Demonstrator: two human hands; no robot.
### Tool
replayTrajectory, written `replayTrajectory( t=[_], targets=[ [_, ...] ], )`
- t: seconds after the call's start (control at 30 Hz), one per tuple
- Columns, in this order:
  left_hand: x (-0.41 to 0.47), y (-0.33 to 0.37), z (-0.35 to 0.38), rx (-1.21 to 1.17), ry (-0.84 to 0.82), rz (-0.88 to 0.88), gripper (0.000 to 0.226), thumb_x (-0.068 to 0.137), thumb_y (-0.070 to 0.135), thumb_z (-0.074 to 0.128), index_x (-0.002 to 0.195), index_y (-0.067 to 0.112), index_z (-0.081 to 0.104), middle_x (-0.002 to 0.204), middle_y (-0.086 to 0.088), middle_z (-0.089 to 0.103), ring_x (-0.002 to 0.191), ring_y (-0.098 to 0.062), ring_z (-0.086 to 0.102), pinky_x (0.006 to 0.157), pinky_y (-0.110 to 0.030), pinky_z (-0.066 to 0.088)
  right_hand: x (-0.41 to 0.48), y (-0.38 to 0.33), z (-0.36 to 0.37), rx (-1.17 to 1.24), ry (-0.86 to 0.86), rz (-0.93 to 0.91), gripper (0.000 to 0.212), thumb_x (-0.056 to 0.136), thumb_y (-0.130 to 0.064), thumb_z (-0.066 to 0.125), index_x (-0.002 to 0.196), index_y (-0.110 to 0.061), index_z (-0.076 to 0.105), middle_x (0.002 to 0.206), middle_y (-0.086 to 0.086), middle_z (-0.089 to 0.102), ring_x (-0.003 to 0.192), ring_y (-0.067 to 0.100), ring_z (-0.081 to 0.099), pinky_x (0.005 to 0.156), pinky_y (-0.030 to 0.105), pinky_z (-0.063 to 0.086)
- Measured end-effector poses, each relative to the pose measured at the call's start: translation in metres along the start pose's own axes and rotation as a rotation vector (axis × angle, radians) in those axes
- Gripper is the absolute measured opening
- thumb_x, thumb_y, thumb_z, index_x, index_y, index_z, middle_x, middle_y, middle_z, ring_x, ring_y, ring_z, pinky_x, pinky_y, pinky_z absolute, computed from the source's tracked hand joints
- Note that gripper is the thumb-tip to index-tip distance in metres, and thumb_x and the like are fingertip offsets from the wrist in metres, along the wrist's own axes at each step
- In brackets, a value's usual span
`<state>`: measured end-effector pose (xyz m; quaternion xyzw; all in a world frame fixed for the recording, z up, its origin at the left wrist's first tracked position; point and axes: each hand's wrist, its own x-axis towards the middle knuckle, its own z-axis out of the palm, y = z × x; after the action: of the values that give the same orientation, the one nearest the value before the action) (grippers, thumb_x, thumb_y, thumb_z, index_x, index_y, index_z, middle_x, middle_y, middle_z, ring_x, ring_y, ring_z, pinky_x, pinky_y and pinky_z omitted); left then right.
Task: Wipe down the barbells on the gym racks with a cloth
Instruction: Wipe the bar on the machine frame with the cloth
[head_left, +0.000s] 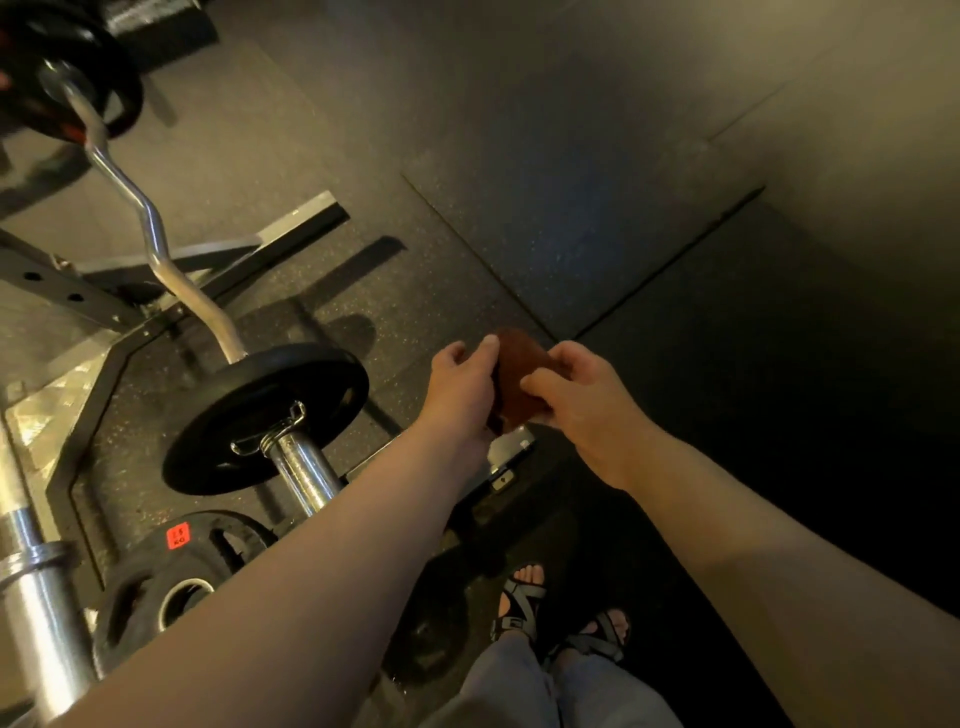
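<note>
The view is dim and warm-tinted. The dark speckled rubber floor (519, 130) is palest along its far edge and left side, and it sinks to near black toward its right edge and near right corner. The curved chrome curl bar (150, 228) and its round black weight plate (218, 426) throw soft shadows rightward across the floor. Glare streaks the bar's near end and the silver checker-plate steel base (52, 400). The stacked black plates (52, 78) at the far left corner are smeared by blur. The small brown cloth (519, 379), held between the left hand (462, 384) and the right hand (587, 410), shows no weave. The forearms are stretched wide toward the bottom edge.
</note>
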<state>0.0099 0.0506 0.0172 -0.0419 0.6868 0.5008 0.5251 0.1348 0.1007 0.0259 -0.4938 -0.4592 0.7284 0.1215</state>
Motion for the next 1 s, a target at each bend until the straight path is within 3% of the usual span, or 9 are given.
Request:
replayTrajectory(
  t=[0.13, 0.2, 0.3, 0.5, 0.67, 0.77, 0.87, 0.93, 1.0],
  targets=[
    [-0.036, 0.025, 0.034, -0.002, -0.117, 0.138, 0.048, 0.096, 0.027, 0.067, 0.137, 0.041, 0.046, 0.126, -0.003, 0.059, 0.105, -0.030, 0.066, 0.075, -0.051, 0.062, -0.038, -0.026, -0.030, 0.073, 0.036, -0.057, 0.022, 0.097, -0.009, 0.063, 0.118, -0.011, 0.060, 0.113, 0.010, 0.071, 0.103, 0.019, 0.074, 0.086, 0.032, 0.061],
    [-0.055, 0.034, 0.056, 0.057, -0.184, 0.228, 0.051, 0.092, 0.019, 0.072, 0.131, 0.043, 0.050, 0.126, 0.002, 0.059, 0.106, -0.026, 0.065, 0.071, -0.046, 0.062, -0.059, -0.038, -0.048, 0.110, 0.077, -0.085, 0.026, 0.098, -0.023, 0.065, 0.123, -0.016, 0.060, 0.113, 0.006, 0.073, 0.102, 0.016, 0.074, 0.089, 0.035, 0.060],
    [-0.088, 0.045, 0.092, 0.140, -0.350, 0.352, 0.060, 0.085, 0.008, 0.077, 0.131, 0.039, 0.052, 0.125, 0.001, 0.063, 0.109, -0.023, 0.066, 0.081, -0.048, 0.062, -0.094, -0.053, -0.077, 0.032, 0.184, -0.171, 0.030, 0.100, -0.043, 0.059, 0.122, -0.023, 0.064, 0.109, -0.001, 0.076, 0.104, 0.012, 0.073, 0.092, 0.036, 0.057],
    [-0.166, 0.056, 0.172, 0.275, -0.723, 0.445, 0.045, 0.085, -0.003, 0.073, 0.122, 0.020, 0.065, 0.110, -0.004, 0.075, 0.102, -0.019, 0.072, 0.093, -0.043, 0.059, -0.183, -0.075, -0.144, -0.079, 0.568, -0.385, 0.022, 0.103, -0.031, 0.058, 0.124, -0.026, 0.061, 0.112, -0.006, 0.073, 0.101, 0.004, 0.072, 0.083, 0.025, 0.058],
    [-0.239, 0.041, 0.235, 0.383, -0.950, 0.573, 0.033, 0.089, 0.003, 0.074, 0.120, 0.012, 0.067, 0.110, -0.002, 0.076, 0.104, -0.014, 0.071, 0.089, -0.030, 0.058, -0.281, -0.081, -0.196, 0.044, 0.809, -0.470, 0.030, 0.092, -0.035, 0.070, 0.119, -0.025, 0.064, 0.109, -0.003, 0.075, 0.099, 0.008, 0.074, 0.083, 0.031, 0.062],
    [-0.287, 0.025, 0.266, 0.414, -1.057, 0.526, 0.034, 0.088, 0.019, 0.076, 0.121, 0.019, 0.066, 0.115, -0.001, 0.074, 0.109, -0.016, 0.070, 0.101, -0.039, 0.054, -0.347, -0.072, -0.225, 0.307, 0.851, -0.477, 0.044, 0.083, -0.037, 0.073, 0.122, -0.019, 0.066, 0.109, 0.000, 0.077, 0.103, 0.014, 0.074, 0.093, 0.038, 0.059],
    [-0.344, 0.000, 0.292, 0.501, -1.156, 0.451, 0.047, 0.071, 0.040, 0.083, 0.113, 0.026, 0.063, 0.118, -0.004, 0.071, 0.114, -0.022, 0.067, 0.108, -0.046, 0.048, -0.422, -0.053, -0.249, 0.527, 0.878, -0.531, 0.040, 0.085, -0.029, 0.072, 0.123, -0.018, 0.068, 0.108, 0.004, 0.078, 0.103, 0.021, 0.074, 0.091, 0.040, 0.060],
    [-0.379, -0.018, 0.306, 0.538, -1.237, 0.421, 0.058, 0.060, 0.040, 0.084, 0.111, 0.027, 0.061, 0.118, -0.005, 0.071, 0.114, -0.024, 0.067, 0.108, -0.048, 0.047, -0.463, -0.039, -0.262, 0.595, 0.950, -0.572, 0.037, 0.083, -0.029, 0.074, 0.119, -0.018, 0.071, 0.109, 0.006, 0.077, 0.102, 0.023, 0.075, 0.086, 0.041, 0.061],
    [-0.416, -0.039, 0.321, 0.586, -1.361, 0.410, 0.061, 0.061, 0.031, 0.082, 0.119, 0.023, 0.062, 0.117, -0.006, 0.070, 0.110, -0.024, 0.069, 0.104, -0.049, 0.052, -0.506, -0.021, -0.274, 0.621, 1.047, -0.631, 0.032, 0.082, -0.031, 0.076, 0.112, -0.020, 0.075, 0.112, 0.008, 0.076, 0.104, 0.025, 0.074, 0.082, 0.039, 0.060]
  ],
)
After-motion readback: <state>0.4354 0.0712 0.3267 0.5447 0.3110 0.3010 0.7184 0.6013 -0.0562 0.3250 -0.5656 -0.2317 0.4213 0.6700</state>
